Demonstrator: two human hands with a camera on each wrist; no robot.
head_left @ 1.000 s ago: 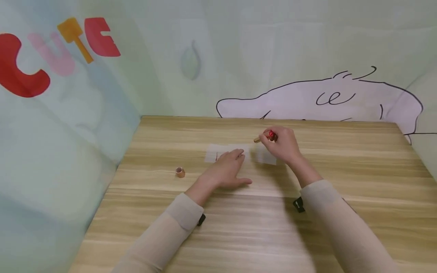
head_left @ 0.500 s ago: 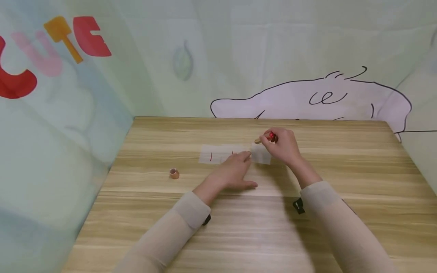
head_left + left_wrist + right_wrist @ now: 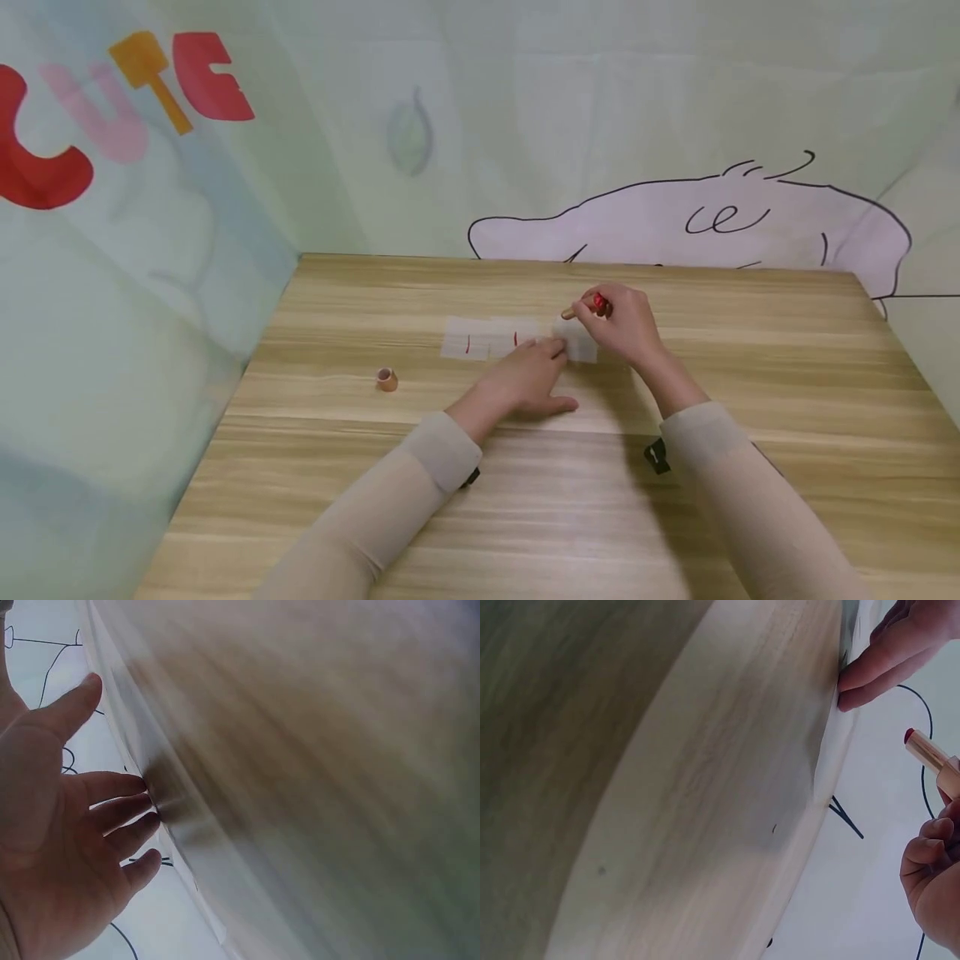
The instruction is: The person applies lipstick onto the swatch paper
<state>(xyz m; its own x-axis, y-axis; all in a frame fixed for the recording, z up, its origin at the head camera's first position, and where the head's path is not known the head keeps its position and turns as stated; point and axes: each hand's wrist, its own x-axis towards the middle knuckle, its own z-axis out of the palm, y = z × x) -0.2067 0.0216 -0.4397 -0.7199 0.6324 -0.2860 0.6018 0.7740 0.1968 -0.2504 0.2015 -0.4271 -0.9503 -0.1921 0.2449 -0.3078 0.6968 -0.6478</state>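
Observation:
My right hand (image 3: 625,327) pinches a lipstick in a gold tube (image 3: 928,756), its red tip bared and above the table in the right wrist view. Three thin white pieces of paper or tissue lie in a row: a left piece (image 3: 453,343), a middle piece (image 3: 501,330) and a right piece (image 3: 582,348). Single short red strokes mark the left and middle ones. My left hand (image 3: 528,377) lies with fingers extended, fingertips resting at the left edge of the right piece; its thumb points right. The hand hides part of the middle piece.
A copper-coloured lipstick cap (image 3: 387,380) stands on the wooden table (image 3: 315,475), left of the papers, its hollow end up. A printed backdrop (image 3: 345,150) rises right behind the table and along its left side. Black wrist gear (image 3: 657,457) shows beside the right sleeve.
My left hand has slid right along the papers, from the left and middle pieces to the edge of the right one, uncovering the middle red stroke. The right hand keeps its hold on the lipstick.

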